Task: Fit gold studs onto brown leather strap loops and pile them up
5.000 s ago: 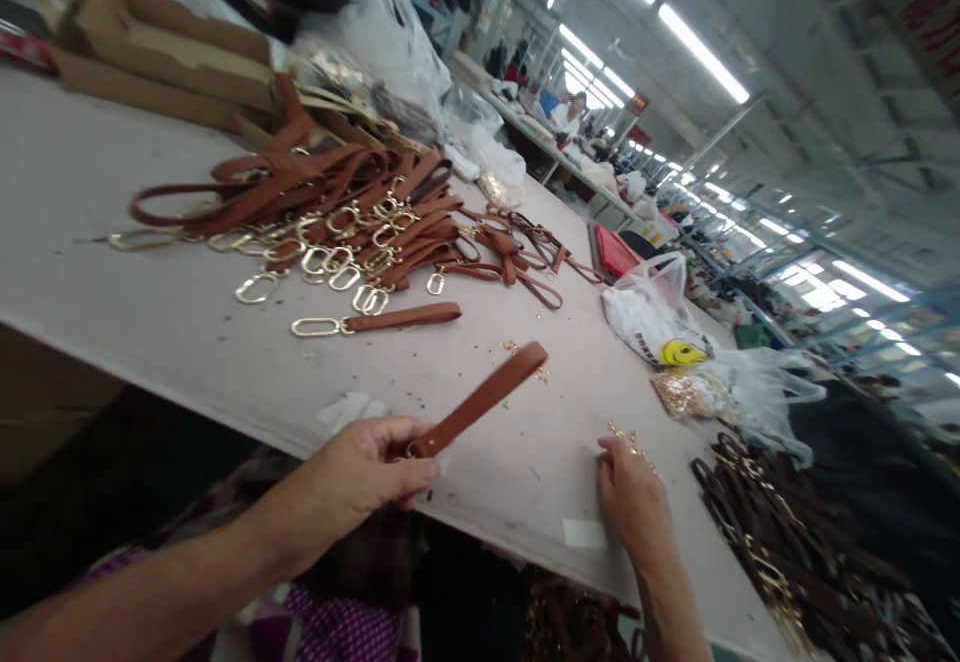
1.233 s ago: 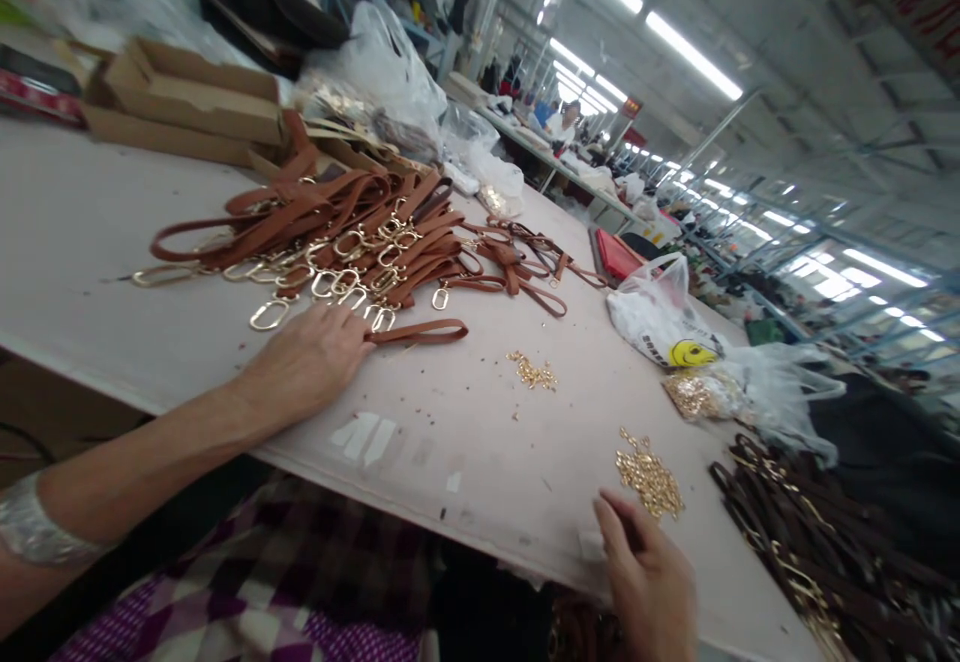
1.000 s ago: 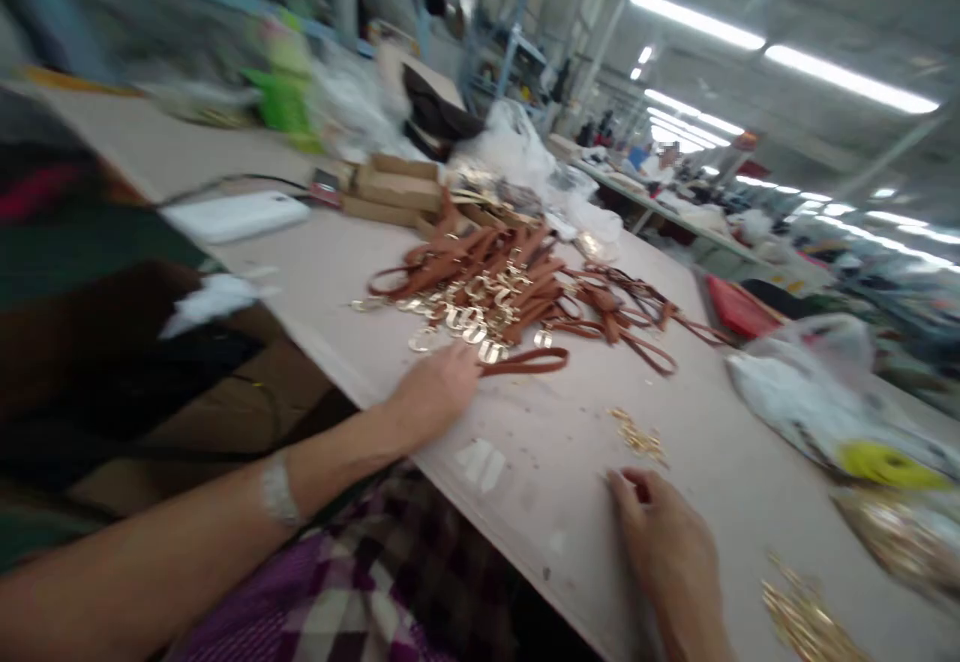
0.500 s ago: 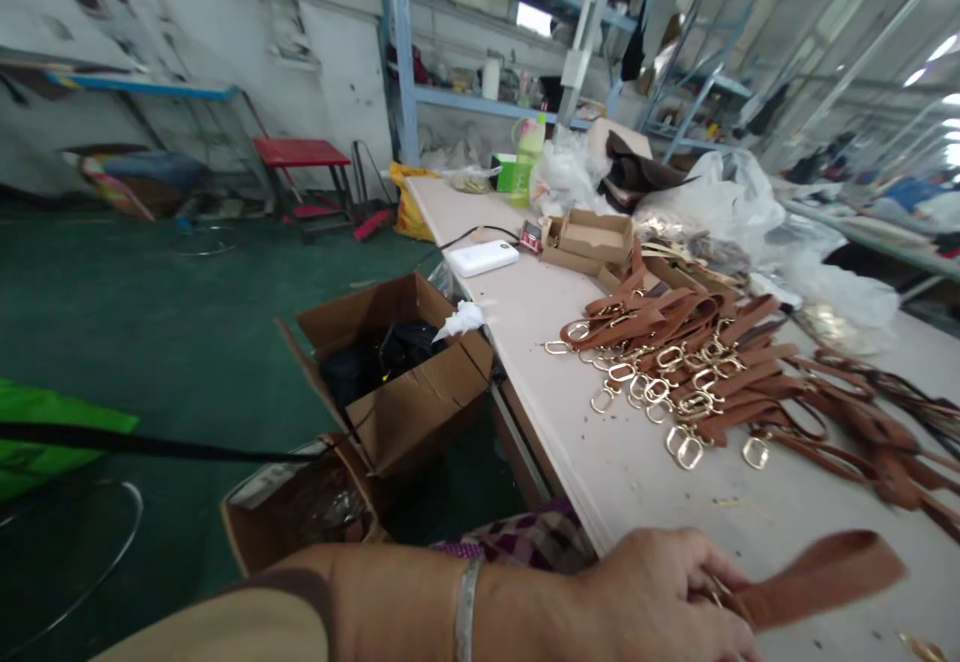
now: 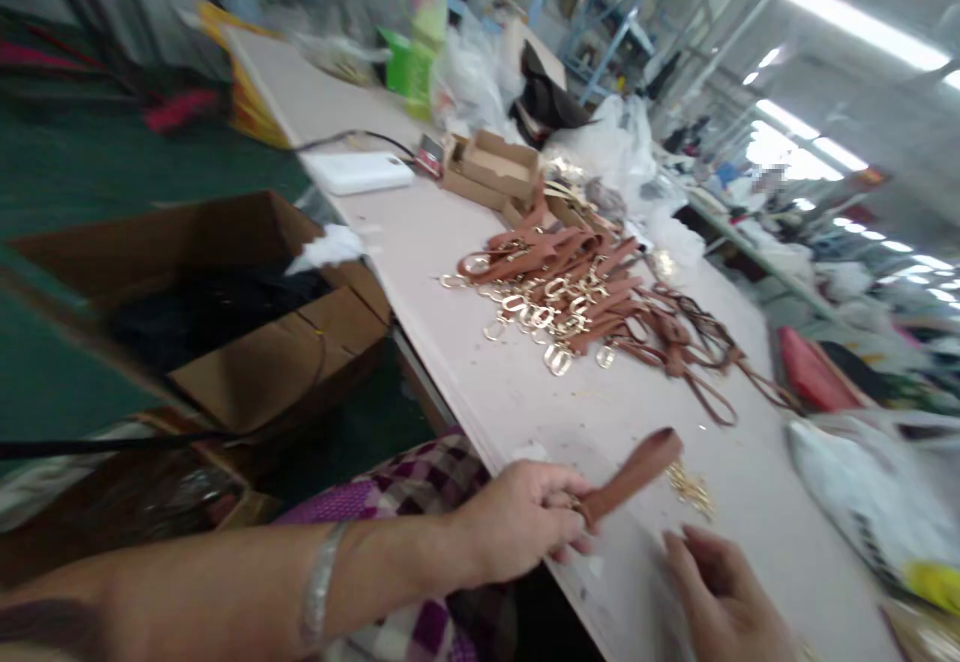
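Note:
My left hand, with a silver bracelet on its wrist, is closed on a brown leather strap over the table's near edge. The strap's looped end points up and right. At the lower right is my right hand, blurred, thumb and fingers bent; whether it holds anything is hard to make out. Small gold hardware pieces lie just beyond it. Further back on the pale table is a pile of brown straps with gold clasps.
Cardboard boxes stand on the floor at left. On the table are a white flat device, a small open carton, a green bottle and plastic bags. A white bag lies at right.
The view has swung right and closer to the table. My right hand and the small gold pieces now show more fully. My left hand still holds the strap.

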Motion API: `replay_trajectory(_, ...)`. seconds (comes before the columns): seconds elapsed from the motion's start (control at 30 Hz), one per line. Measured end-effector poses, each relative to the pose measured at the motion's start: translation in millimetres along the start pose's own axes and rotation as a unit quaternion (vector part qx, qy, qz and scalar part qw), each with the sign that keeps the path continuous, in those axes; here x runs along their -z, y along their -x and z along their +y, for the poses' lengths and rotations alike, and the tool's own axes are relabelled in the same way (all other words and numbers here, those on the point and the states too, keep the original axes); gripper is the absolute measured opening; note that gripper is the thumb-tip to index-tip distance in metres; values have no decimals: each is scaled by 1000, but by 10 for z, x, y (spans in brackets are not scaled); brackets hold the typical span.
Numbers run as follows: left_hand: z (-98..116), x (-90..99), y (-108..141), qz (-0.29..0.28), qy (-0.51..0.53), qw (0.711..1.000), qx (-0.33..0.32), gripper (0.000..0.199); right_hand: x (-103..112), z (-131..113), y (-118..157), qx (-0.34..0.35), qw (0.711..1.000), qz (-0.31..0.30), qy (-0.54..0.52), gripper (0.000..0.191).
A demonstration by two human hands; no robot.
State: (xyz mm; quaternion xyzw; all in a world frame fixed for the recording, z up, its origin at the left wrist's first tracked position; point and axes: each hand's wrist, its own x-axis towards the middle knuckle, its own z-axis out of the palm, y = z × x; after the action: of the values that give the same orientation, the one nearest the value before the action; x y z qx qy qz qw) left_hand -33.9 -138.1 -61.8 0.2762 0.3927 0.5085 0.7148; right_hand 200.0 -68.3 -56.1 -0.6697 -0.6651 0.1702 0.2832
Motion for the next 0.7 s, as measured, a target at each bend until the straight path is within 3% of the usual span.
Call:
replay_trajectory(0.1, 1, 14, -35, -34, -7, 999, 0, 31, -11, -74, 244, 25, 983, 30, -180, 36)
replay_trajectory(0.2, -5, -27, -39, -60, -19, 998, 1, 31, -172, -275, 480, 102, 964, 48, -240, 23)
replay_trajectory(0.33, -10, -106, -3, -84, -43, 995, -18, 34, -240, -486, 619, 245, 952, 64, -172, 13)
replay_trajectory(0.43, -20, -135, 9, -95, -55, 993, -38, 33, -201, -518, 614, 312, 943, 63, -98, 14)
replay_trajectory(0.57, -44, -141, 13, -109, -61, 991, -57, 29, -166, -497, 616, 325, 942, 61, -56, 15)
replay_trajectory(0.7, -59, -133, -10, -99, -28, 995, -13, 29, -160, -491, 667, 318, 945, 66, -45, 15)
